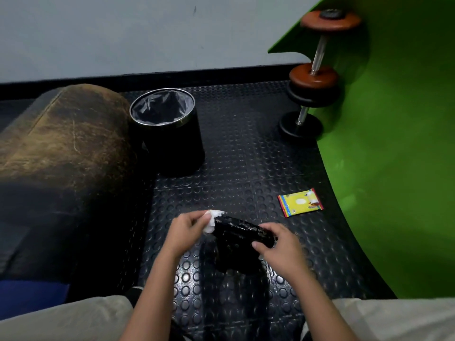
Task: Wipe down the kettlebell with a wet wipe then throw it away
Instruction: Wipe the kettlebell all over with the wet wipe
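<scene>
Low in my view, centre frame, the kettlebell [242, 239] sits on the studded black rubber floor [246, 168], between my knees. It is black and glossy, its handle uppermost, running left to right between my two hands; the body below blurs into its own shadow, so I can't trace its outline.

My left hand [187, 230] grips the wet wipe [213, 221]: fingers curled round a white bunched wad, pressed onto the left end of the handle. Thumb and forefinger pinch the wipe; the other fingers are tucked under, not readable.

My right hand [275, 239] holds the right end of the handle, fingers wrapped over the top, thumb coming in from the near side. Grip looks firm; the fingertips are hidden behind the bar.

Right of the kettlebell, apart from it, a yellow wipes packet [300, 202] lies flat on the floor, flap side up, near the edge of a green mat [394, 168]. Farther back, a black bin [170, 129] with a grey liner stands upright, mouth open, touching a worn brown padded bench [64, 143] on the left. Back right, two dumbbells [317, 70] lean at the mat's edge, near the grey wall [123, 33].
</scene>
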Demonstrator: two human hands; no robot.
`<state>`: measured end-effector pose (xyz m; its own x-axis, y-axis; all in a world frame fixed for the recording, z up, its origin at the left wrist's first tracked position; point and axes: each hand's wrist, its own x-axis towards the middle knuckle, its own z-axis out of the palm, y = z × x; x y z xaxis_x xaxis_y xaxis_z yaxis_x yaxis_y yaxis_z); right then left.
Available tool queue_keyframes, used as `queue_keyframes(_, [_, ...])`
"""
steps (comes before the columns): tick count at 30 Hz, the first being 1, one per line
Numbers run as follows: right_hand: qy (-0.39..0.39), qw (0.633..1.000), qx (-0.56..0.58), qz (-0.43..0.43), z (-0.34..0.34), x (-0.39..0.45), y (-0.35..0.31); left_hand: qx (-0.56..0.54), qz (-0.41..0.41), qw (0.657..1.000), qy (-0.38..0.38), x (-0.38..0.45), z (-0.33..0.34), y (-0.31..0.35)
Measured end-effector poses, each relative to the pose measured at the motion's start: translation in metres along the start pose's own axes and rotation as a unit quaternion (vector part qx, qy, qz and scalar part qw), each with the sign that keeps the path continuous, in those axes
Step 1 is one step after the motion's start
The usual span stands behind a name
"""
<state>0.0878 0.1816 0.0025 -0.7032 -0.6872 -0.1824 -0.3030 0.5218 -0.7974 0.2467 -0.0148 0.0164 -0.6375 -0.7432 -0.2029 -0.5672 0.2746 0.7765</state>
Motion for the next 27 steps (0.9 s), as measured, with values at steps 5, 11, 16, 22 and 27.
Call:
queue_keyframes(5, [-0.044, 0.999, -0.011, -0.023, 0.010, 0.007, -0.014, -0.170, -0.119, 0.976, 0.062, -0.012, 0.036, 0.008])
queue_keyframes(11, [-0.055, 0.998, 0.026, -0.013, 0.014, 0.010, -0.011, -0.229, -0.194, 0.953, -0.034, 0.008, 0.035, -0.014])
queue_keyframes(16, [-0.061, 0.998, 0.012, -0.026, 0.020, 0.012, -0.007, -0.127, -0.091, 0.987, -0.028, 0.019, 0.028, 0.010])
queue_keyframes(22, [-0.082, 0.996, 0.009, -0.041, 0.015, 0.023, -0.007, -0.084, -0.111, 0.990, -0.036, 0.019, 0.026, -0.003])
queue_keyframes(27, [-0.105, 0.993, 0.024, -0.042, 0.008, 0.037, -0.008, 0.014, -0.028, 0.994, -0.103, 0.028, 0.025, 0.022])
